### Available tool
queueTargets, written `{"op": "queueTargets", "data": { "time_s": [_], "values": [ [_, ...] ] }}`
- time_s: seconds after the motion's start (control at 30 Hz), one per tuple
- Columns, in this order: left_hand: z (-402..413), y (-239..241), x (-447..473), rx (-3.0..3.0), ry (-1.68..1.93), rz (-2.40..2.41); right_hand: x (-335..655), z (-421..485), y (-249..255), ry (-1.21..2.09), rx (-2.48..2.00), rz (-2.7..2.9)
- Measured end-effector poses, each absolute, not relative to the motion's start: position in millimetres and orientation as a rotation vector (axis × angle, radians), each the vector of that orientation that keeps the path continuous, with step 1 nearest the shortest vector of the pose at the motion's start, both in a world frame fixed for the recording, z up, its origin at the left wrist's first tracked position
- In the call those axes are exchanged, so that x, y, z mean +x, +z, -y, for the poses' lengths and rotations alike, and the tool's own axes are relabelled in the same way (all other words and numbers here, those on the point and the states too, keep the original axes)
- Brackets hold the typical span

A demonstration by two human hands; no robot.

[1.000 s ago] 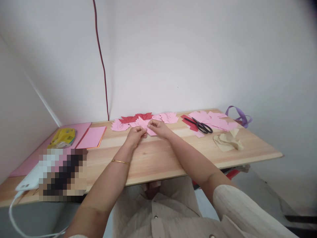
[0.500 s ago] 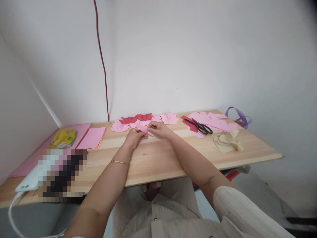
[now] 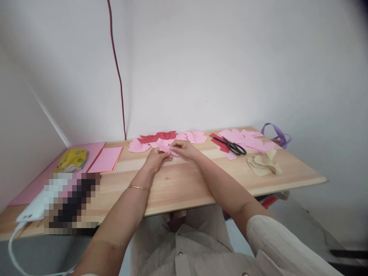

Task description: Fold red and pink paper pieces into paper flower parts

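Observation:
Both my hands meet over the far middle of a wooden table (image 3: 184,184). My left hand (image 3: 156,158) and my right hand (image 3: 184,148) each pinch an edge of the same small pink paper piece (image 3: 167,149), fingers closed on it. A thin gold bangle sits on my left wrist. Just behind my hands lies a row of folded paper shapes: pink ones (image 3: 138,145), red ones (image 3: 158,136) and more pink ones (image 3: 196,136).
Black scissors (image 3: 233,146) lie on pink and red paper scraps (image 3: 250,142) at the right. A crumpled beige paper (image 3: 263,164) and a purple ribbon (image 3: 277,134) are farther right. At left are pink sheets (image 3: 106,159), a yellow packet (image 3: 71,159) and a white device with cable (image 3: 31,211).
The pink piece between my fingers now looks narrower, folded tighter than a second ago. My hands have stayed in place.

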State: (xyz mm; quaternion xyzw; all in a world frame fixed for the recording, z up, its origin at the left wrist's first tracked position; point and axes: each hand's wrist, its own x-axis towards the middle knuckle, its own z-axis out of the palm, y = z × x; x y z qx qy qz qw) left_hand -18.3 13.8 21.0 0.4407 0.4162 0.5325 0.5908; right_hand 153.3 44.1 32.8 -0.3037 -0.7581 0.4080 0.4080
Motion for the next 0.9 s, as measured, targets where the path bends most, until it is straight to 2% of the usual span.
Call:
{"op": "queueTargets", "data": {
  "time_s": [0.17,0.53,0.9],
  "values": [
    [-15.8,20.9,-21.1,0.929,1.262,-0.948,158.3,-45.0,35.2,1.124,-0.831,1.876],
    [-13.0,24.9,-17.9,0.702,1.309,-0.754,168.7,-54.1,34.6,1.099,-0.752,1.918],
    [-14.2,22.3,-16.2,0.757,1.356,-0.747,174.3,-50.8,36.6,1.194,-0.774,1.900]
  ]
}}
